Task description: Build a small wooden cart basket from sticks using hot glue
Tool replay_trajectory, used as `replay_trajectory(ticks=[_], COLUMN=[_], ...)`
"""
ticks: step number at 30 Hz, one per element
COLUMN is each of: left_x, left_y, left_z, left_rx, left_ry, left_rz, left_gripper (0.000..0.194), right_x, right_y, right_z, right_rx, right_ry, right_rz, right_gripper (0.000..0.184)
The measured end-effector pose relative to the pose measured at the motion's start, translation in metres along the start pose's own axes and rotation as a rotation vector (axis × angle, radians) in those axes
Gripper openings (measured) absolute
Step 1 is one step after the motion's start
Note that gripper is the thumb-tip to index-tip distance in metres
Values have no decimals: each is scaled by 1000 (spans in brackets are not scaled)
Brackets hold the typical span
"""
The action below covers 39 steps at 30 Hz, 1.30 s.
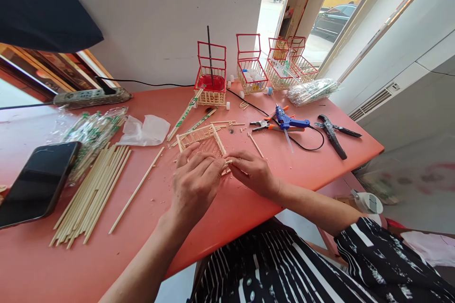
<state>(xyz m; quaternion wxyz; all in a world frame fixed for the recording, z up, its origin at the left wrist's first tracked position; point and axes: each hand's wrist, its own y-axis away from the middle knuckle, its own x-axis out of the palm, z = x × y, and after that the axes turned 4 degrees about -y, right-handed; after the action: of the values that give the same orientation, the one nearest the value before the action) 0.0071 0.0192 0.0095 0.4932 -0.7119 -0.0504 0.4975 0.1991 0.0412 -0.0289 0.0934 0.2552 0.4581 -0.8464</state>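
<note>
In front of me on the red table is a small basket frame [218, 140] built from pale wooden sticks, with short upright bars along its far side. My left hand [197, 182] is closed at its near side, and its fingers hide part of the frame. Close beside it, my right hand [254, 173] pinches a short piece of stick [227, 164] at the near right corner. The fingertips of both hands nearly meet there, so exact contact is hard to see. A single long stick [137, 190] lies left of my left hand.
Left are a stick bundle [94, 189], a phone [39, 180] and a power strip [92, 96]. Right lie a blue glue gun [289, 120] with its cord, pliers [261, 124] and black cutters [332, 137]. Red-trimmed stick carts [252, 73] stand at the back.
</note>
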Motion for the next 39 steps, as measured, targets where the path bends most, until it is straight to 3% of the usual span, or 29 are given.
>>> replay_trajectory(ticks=[27, 39], left_x=[1, 1], left_y=[0, 2], left_z=[0, 0], left_rx=[7, 11], left_ry=[5, 15], left_rz=[-11, 0], left_gripper=[17, 15], right_x=[0, 3], right_y=[2, 3], right_z=[0, -2], right_rx=[56, 38], right_ry=[-1, 2], right_rz=[62, 30], right_gripper=[19, 17])
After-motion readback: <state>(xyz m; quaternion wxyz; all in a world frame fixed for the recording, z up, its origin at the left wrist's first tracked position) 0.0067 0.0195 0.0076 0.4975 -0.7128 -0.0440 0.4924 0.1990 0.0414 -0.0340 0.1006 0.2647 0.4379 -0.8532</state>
